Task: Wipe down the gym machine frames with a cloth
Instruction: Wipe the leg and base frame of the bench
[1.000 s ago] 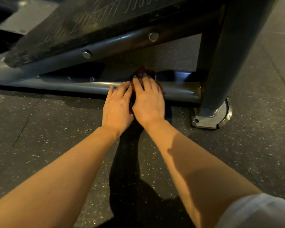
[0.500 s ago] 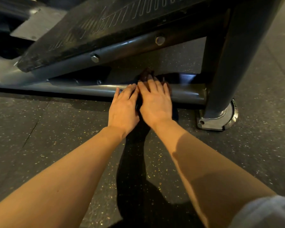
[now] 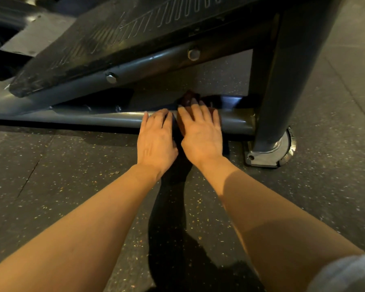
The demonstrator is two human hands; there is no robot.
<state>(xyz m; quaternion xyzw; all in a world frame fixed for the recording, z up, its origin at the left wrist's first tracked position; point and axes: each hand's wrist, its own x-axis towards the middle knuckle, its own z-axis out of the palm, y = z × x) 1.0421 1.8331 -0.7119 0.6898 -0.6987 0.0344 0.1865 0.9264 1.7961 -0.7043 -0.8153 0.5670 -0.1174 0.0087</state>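
I can read no words, numbers, brand marks or signs anywhere in front of me. The nearest thing to a marking is the row of narrow raised ribs on the black foot plate (image 3: 135,32), and that is only a grip pattern, not lettering. The grey frame tube (image 3: 82,119) under my fingers is plain paint with no sticker or label on it, and the upright post (image 3: 293,70) is just as bare. The metal foot (image 3: 270,148) at its base carries no stamp that I can make out.
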